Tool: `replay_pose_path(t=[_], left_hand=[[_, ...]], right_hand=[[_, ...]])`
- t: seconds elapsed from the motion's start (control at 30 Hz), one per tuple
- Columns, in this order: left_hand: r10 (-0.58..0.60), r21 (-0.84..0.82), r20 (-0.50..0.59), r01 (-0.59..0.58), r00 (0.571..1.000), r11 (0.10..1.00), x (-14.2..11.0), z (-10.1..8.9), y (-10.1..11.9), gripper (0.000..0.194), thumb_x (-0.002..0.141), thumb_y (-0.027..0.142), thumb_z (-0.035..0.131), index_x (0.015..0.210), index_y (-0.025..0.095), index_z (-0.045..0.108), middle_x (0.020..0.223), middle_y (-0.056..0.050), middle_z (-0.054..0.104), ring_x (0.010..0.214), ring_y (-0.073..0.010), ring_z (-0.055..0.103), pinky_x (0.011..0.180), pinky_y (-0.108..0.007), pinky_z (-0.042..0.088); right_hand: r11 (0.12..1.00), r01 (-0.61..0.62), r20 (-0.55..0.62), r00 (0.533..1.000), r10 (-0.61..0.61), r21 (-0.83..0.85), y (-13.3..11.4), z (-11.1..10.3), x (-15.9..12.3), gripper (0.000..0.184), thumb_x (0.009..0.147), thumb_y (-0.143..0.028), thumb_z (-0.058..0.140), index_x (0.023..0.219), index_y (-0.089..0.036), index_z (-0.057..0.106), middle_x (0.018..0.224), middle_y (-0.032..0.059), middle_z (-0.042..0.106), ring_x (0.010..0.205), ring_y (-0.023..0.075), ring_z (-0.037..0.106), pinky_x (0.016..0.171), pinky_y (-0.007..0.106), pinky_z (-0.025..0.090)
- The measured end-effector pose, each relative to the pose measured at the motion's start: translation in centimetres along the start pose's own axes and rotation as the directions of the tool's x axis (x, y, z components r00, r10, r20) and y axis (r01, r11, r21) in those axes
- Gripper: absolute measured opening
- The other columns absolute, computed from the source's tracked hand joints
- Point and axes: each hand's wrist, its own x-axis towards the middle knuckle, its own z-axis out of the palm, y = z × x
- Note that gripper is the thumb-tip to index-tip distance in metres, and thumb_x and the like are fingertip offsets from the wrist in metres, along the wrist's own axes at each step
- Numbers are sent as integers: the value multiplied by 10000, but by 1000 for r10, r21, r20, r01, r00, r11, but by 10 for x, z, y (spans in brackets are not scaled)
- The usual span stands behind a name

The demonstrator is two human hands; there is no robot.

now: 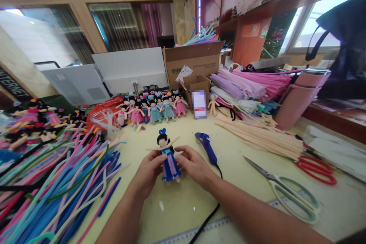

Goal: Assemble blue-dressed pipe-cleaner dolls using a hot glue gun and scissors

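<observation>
Between my two hands stands a small pipe-cleaner doll point(170, 164) with black hair, a blue hair loop and a blue and lilac dress. Its thin arms stick out to both sides. My left hand point(150, 170) pinches the doll's left-side edge at the waist, thumb in front. On the other side, my right hand point(194, 164) has its thumb and fingers closed on the dress. Just beyond my right hand lies a purple glue gun point(207, 148), its black cord point(210, 215) running under my right forearm.
Loose pipe cleaners point(71, 183) cover the left side. Finished dolls point(154, 108) line the back before a cardboard box point(194, 61). To the right lie green-handled scissors point(297, 198), red-handled scissors point(316, 169), beige pipe cleaners point(257, 137) and a pink flask point(301, 99). A ruler point(191, 230) lies in front.
</observation>
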Motion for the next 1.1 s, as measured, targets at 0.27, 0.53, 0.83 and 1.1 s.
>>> replay_pose_path(t=[0.27, 0.53, 0.83, 1.1], left_hand=[[-62, -196, 120, 84, 991, 977, -4, -2, 5, 271, 653, 221, 648, 922, 187, 651, 815, -15, 682, 717, -166, 608, 650, -278, 458], [-18, -205, 226, 65, 974, 977, -2, -5, 2, 332, 673, 151, 620, 1000, 173, 674, 840, -30, 703, 684, -151, 597, 608, -260, 450], [87, -324, 240, -5, 967, 946, -7, -11, 5, 352, 591, 153, 691, 937, 203, 723, 832, -26, 736, 787, -185, 636, 726, -289, 485], [136, -305, 256, -54, 957, 951, -6, -9, 4, 359, 584, 217, 778, 938, 225, 721, 869, -32, 744, 833, -198, 650, 793, -306, 484]], right_hand=[[1000, 6, -24, 1000, -7, -12, -8, -3, -2, 217, 824, -253, 481, 989, -148, 576, 769, 11, 618, 641, 102, 565, 608, 250, 444], [991, 133, -20, 991, -133, 12, -9, -6, -1, 265, 728, -303, 624, 942, -153, 578, 664, -33, 542, 618, 100, 513, 581, 242, 420], [988, 149, -41, 988, -147, 31, -18, -4, -6, 144, 822, -270, 504, 870, -157, 579, 698, -10, 572, 610, 91, 525, 583, 232, 436], [964, 235, 60, 972, -229, -127, -16, 0, -15, 245, 648, -317, 731, 754, -173, 562, 682, -28, 549, 597, 97, 480, 547, 222, 396]])
